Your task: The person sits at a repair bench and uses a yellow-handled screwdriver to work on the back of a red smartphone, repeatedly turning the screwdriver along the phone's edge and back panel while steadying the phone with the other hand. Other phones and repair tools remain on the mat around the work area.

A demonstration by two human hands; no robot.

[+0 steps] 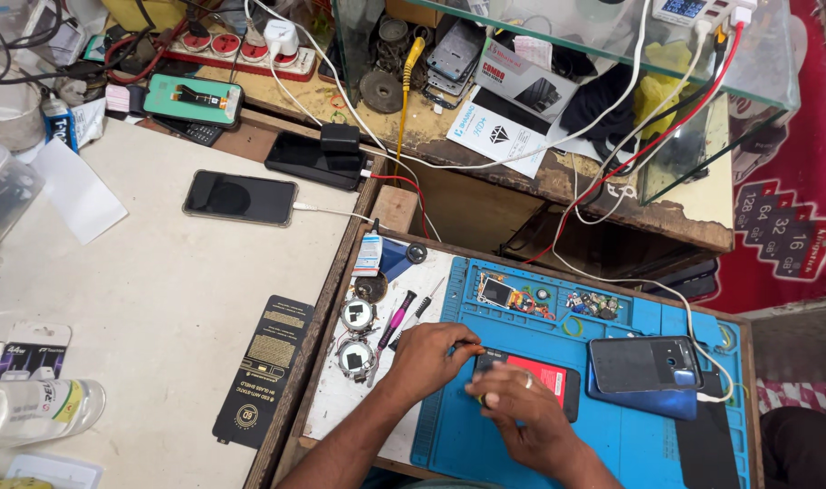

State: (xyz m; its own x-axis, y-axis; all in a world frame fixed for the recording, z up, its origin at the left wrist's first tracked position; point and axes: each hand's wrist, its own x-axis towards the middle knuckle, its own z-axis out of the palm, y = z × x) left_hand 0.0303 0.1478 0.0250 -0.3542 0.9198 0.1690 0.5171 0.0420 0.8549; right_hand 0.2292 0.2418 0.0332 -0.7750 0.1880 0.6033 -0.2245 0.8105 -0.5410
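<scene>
Both hands work over a blue silicone repair mat that lies on a small wooden bench at the bottom of the view. The left hand has its fingers pinched together at the top left corner of an opened phone with a red battery, which lies flat near the middle of the mat. The right hand, a ring on one finger, lies curled over the phone's lower left end, fingers closed against it and hiding that part.

Just right of the phone, a dark blue phone back cover rests on the mat, with a white cable running past it. The mat's top compartments hold small screws and parts. On the white strip left of the mat lie a pink-handled screwdriver and round tape rolls.

To the left stands a pale worktop, worn and smudged, carrying a black phone on charge, a black screen-protector packet and a clear plastic bottle. Behind, a rough wooden shelf is crowded with a red power strip, a phone screen with a green back, boxes and tangled wires, under a glass case. A red poster covers the wall at the right.
</scene>
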